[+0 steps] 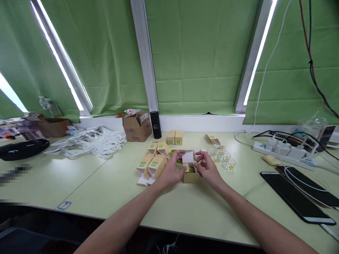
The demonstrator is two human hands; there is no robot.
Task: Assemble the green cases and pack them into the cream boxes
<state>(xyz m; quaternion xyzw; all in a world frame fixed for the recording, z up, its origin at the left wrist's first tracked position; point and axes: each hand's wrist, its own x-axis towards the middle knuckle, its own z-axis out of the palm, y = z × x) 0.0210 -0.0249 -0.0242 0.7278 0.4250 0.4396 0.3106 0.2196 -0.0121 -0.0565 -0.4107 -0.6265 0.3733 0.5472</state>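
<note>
A small tan box stands upright on the table in front of me, its white inner flap raised and something green inside. My left hand is closed on the box's left side, thumb at its side flap. On the right, my right hand has its fingers bent together at the box's right edge; what they pinch is too small to make out. Several tan boxes with green labels sit left of my hands, some with flaps open. Small clear cups with yellow centres are grouped beyond my right hand. Something green is partly hidden behind my left hand.
Two closed tan boxes, a black cylinder and a cardboard carton stand at the back. White straps lie left. To the right are a flattened tan box, a power strip with cables, and a phone.
</note>
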